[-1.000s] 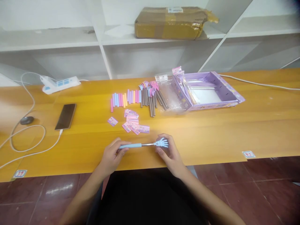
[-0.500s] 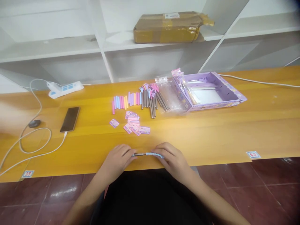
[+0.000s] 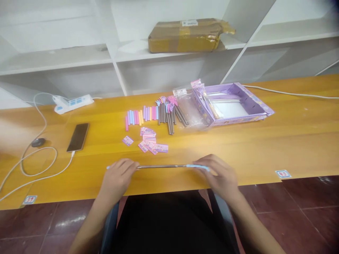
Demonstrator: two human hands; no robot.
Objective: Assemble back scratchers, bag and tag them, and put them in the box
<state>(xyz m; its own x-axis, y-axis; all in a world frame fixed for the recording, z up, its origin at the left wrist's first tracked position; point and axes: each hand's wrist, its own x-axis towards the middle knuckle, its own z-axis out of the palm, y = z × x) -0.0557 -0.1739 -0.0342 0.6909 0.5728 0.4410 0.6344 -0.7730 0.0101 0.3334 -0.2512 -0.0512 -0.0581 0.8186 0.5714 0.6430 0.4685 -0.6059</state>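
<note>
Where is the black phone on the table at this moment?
In the head view, the phone lies flat on the left part of the table, below the white power strip, with a white cable at its near end.

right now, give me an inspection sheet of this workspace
surface: wooden table, numbered stickers on its front edge
job's things: telescopic scratcher pulled out long, held level over the table's front edge
clutter: coloured sleeves, scratcher pile, small cards, clear bags, purple box, phone
grips: left hand closed on the rod's left end; right hand closed on the blue end
cables: white cable looped from the phone; power strip; another cable at far right
surroundings: white shelves with a taped cardboard parcel; red tiled floor
</note>
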